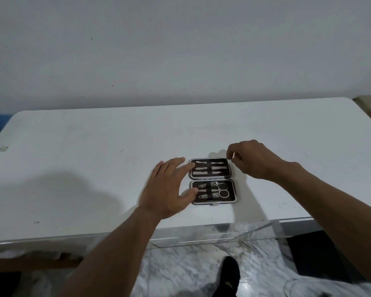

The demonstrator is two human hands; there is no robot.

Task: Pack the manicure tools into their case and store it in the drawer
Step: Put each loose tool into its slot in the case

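1 head-worn wide-angle view, looking forward and steeply down from above the near edge of the white table (73, 168). The wall fills the upper frame, the marble floor (191, 264) the lower. Close range; both forearms enter from below.

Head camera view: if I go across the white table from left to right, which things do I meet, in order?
Left hand, resting at the left edge of the case → open manicure case with tools strapped in both halves → right hand, fingers pinched at the case's far right corner; whether it holds anything is unclear.
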